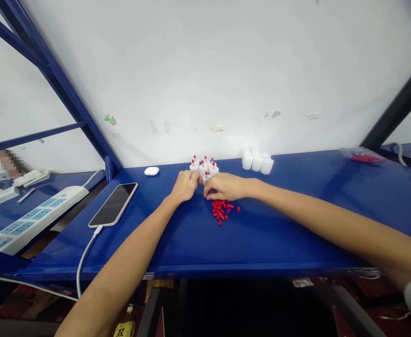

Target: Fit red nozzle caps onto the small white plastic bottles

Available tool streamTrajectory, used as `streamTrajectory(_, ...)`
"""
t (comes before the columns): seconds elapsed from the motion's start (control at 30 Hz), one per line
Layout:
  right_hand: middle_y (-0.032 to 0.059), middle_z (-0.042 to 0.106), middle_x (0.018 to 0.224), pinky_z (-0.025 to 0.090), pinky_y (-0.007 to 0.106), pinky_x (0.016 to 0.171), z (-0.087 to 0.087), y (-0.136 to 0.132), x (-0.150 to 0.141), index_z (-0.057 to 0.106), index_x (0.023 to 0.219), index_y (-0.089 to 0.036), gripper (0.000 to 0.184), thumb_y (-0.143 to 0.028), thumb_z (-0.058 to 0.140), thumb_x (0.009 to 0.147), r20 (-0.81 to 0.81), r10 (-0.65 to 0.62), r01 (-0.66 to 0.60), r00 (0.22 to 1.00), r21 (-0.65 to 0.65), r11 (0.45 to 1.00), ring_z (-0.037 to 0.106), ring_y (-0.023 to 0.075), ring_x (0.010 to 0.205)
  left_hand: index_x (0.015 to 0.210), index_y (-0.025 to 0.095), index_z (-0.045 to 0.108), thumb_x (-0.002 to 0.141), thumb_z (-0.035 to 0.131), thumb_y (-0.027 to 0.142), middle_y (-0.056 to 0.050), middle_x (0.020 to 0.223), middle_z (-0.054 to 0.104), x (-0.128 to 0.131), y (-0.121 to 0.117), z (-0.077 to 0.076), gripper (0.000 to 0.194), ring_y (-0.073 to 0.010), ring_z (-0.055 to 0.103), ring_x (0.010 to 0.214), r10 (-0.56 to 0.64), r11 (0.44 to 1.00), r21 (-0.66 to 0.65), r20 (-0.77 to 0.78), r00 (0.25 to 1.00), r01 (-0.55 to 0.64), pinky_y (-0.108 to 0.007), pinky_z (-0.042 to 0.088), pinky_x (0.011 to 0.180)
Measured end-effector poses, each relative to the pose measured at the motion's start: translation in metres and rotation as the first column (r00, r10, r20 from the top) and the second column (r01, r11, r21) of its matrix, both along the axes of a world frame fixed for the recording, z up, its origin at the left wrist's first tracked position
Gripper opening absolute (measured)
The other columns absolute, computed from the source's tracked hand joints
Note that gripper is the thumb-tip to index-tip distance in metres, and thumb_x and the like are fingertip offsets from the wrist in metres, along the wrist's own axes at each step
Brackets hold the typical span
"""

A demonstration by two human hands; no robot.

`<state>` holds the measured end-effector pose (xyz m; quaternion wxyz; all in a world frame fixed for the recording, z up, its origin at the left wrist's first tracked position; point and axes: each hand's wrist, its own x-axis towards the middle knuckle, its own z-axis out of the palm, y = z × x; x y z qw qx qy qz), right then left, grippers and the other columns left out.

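Observation:
Close to the wall, several small white bottles with red caps (203, 167) stand upright in a cluster. One more red-capped white bottle (206, 177) is at the front, between my hands and partly covered by them. My left hand (186, 185) is closed, its fingertips against the left side of that front bottle. From the right reaches my right hand (225, 186), its fingers bent down and drawn together just in front of the bottle; whatever lies between the fingertips is hidden. Loose red caps (221, 214) form a small pile below my right hand.
White bottles without red caps (257, 162) stand to the right, near the wall. A clear bag with red contents (363, 157) lies at far right. On the left are a plugged-in phone (114, 206), a white earbud case (151, 171) and a power strip (42, 215). Blue frame posts flank the table.

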<state>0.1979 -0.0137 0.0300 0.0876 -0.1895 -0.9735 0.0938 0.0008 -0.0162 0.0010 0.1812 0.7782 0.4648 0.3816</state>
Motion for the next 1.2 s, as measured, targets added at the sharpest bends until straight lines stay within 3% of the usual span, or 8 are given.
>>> streamTrajectory(0.13,0.0028,0.074,0.078,0.047,0.026,0.069,0.003,0.000,-0.003,0.074,0.084,-0.016,0.012,-0.011,0.063,0.083,-0.277,-0.089,0.065,0.957,-0.094,0.993,0.064,0.0133,0.068,0.055,0.016,0.063,0.097,0.030,0.039,-0.001,0.051,0.058,0.000,0.002,0.001,0.058,-0.0130,0.054,0.052,0.033,0.999,0.028,0.025,0.999,-0.033,-0.024,0.039,0.058)
streamTrajectory(0.23,0.0020,0.074,0.078,0.052,0.026,0.072,0.007,-0.001,-0.005,0.070,0.085,-0.016,0.008,-0.015,0.063,0.081,-0.544,-0.264,0.099,0.796,-0.313,0.945,0.068,0.0138,0.072,0.055,0.016,0.063,0.100,0.024,0.042,-0.002,0.050,0.057,0.001,0.002,0.002,0.065,-0.0132,0.054,0.053,0.037,0.999,-0.001,0.070,0.997,-0.037,-0.025,0.039,0.058)
streamTrajectory(0.33,0.0031,0.075,0.078,0.055,0.029,0.074,0.007,-0.003,-0.009,0.066,0.088,-0.016,0.008,-0.016,0.063,0.081,-0.606,-0.375,0.058,0.701,-0.476,0.878,0.071,0.0156,0.074,0.058,0.016,0.065,0.101,0.021,0.044,-0.001,0.049,0.056,0.002,-0.001,0.004,0.068,-0.0131,0.053,0.051,0.000,1.000,-0.023,0.076,0.997,0.002,-0.025,0.039,0.057)
streamTrajectory(0.47,0.0047,0.076,0.084,0.055,0.029,0.076,0.003,-0.003,-0.012,0.067,0.091,-0.016,0.009,-0.017,0.061,0.084,-0.616,-0.338,0.062,0.711,-0.424,0.903,0.071,0.0158,0.078,0.058,0.017,0.056,0.102,0.025,0.046,-0.001,0.049,0.055,0.006,-0.005,0.004,0.061,-0.0124,0.052,0.051,-0.028,0.999,0.031,0.087,0.996,0.025,-0.025,0.039,0.058)
streamTrajectory(0.63,0.0040,0.076,0.083,0.053,0.028,0.074,0.003,-0.002,-0.011,0.069,0.092,-0.015,0.013,-0.018,0.057,0.088,-0.599,-0.264,0.041,0.756,-0.359,0.932,0.070,0.0158,0.076,0.104,0.017,0.059,0.100,0.038,0.051,0.006,0.054,0.052,0.010,-0.008,0.001,0.040,-0.0102,0.048,0.046,-0.101,0.995,0.005,0.211,0.972,0.102,-0.022,0.038,0.052)
streamTrajectory(0.93,0.0045,0.077,0.082,0.056,0.033,0.081,-0.001,0.002,-0.011,0.069,0.091,-0.017,0.012,-0.025,0.068,0.082,-0.573,-0.330,-0.097,0.750,-0.589,0.803,0.073,0.0199,0.084,0.109,0.020,0.048,0.087,0.054,0.037,0.012,0.045,0.048,0.007,-0.005,0.001,0.028,-0.0081,0.039,0.036,-0.181,0.979,-0.011,0.400,0.899,0.202,-0.018,0.031,0.042)
streamTrajectory(1.07,0.0036,0.075,0.086,0.054,0.033,0.081,0.002,-0.002,-0.010,0.067,0.085,-0.017,0.005,-0.021,0.066,0.082,-0.642,-0.262,-0.104,0.721,-0.473,0.875,0.071,0.0179,0.084,0.106,0.023,0.042,0.078,0.052,0.025,0.014,0.041,0.045,0.013,-0.005,0.005,0.030,-0.0085,0.035,0.032,-0.098,0.993,-0.006,0.518,0.850,0.118,-0.016,0.027,0.037)
streamTrajectory(1.2,0.0030,0.076,0.101,0.050,0.036,0.093,0.005,-0.008,-0.010,0.074,0.101,-0.020,0.021,-0.018,0.059,0.087,-0.613,-0.104,-0.110,0.783,-0.301,0.947,0.068,0.0179,0.098,0.101,0.024,0.042,0.083,0.049,0.033,0.012,0.045,0.049,0.015,-0.005,0.005,0.022,-0.0088,0.037,0.034,-0.100,0.992,-0.002,0.578,0.810,0.124,-0.016,0.027,0.037)
